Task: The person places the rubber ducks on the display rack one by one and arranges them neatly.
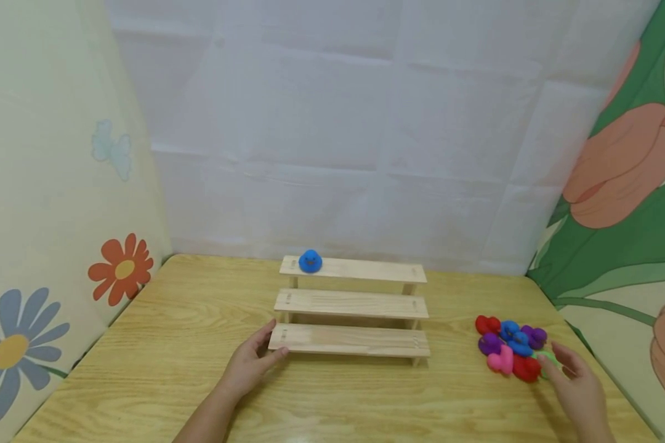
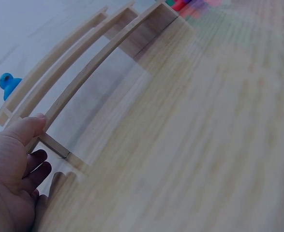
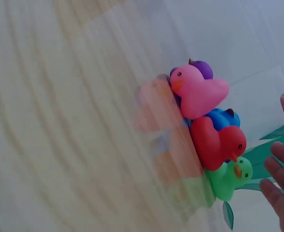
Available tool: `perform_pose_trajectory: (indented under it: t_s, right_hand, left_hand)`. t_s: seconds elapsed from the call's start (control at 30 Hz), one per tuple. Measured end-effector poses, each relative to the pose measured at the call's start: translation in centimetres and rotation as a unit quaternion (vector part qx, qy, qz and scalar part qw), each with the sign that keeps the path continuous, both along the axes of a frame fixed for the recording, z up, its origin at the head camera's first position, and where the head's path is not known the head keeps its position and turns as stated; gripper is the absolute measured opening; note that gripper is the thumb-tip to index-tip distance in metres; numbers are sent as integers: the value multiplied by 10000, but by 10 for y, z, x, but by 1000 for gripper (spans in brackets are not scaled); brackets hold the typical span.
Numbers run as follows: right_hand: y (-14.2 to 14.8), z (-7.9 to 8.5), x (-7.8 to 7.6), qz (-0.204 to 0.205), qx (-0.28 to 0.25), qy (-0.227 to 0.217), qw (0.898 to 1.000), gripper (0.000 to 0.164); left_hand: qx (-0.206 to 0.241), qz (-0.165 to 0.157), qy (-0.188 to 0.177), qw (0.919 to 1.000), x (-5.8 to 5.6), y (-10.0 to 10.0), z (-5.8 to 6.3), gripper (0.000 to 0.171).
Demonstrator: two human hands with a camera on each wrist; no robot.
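Observation:
A three-tier wooden stand (image 1: pixel 349 340) sits mid-table, with a blue rubber duck (image 1: pixel 310 261) on the left of its top tier. My left hand (image 1: pixel 247 366) grips the left end of the lowest tier. In the left wrist view its thumb (image 2: pixel 30 129) lies against the board, the other fingers bent below. On the right, my right hand (image 1: pixel 579 387) hovers beside a light green duck (image 3: pixel 227 181), fingers apart and holding nothing. Next to that duck lie a red duck (image 3: pixel 214 145), a pink duck (image 3: pixel 200 92) and several blue and purple ones, partly hidden.
The wood-grain table (image 1: pixel 332 406) runs up to a white cloth backdrop (image 1: pixel 332 123). Flower-printed panels stand at the left (image 1: pixel 50 184) and right (image 1: pixel 632 246). The right panel is close behind the cluster of ducks.

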State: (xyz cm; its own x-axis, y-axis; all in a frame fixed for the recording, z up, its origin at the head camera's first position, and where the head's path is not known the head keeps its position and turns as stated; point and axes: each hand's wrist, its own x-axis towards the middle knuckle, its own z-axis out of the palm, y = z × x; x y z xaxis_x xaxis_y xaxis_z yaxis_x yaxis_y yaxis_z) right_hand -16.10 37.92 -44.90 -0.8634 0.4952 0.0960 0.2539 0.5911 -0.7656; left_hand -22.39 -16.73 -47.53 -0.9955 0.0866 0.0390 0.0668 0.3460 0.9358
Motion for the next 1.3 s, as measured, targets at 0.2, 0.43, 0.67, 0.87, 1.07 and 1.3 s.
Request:
perform_pose_trajectory:
  t_s: [0.2,0.43,0.67,0.87,1.07,1.3]
  right_hand:
    - [13,-1,-1,-75,-217,-346,9991,70]
    - [22,-7,-5,-13,-516,-622,9967,77]
    - [31,-13,-7,270,-550,-788,9950,82]
    - [34,-15,-11,559,-255,-912,9939,81]
    - [35,-16,-14,586,-70,-1078,9924,76]
    - [34,-19,-16,503,195,-1063,9929,70]
  left_hand:
    - [-19,31,29,10000,0,1,0,76]
    - [-15,44,-17,10000,0,0,-1,76]
    - [-57,33,-18,10000,0,0,-1,76]
    - [-101,44,-33,9999,0,0,0,76]
    - [-53,40,41,10000,0,1,0,75]
    - [-47,63,47,10000,0,1,-1,76]
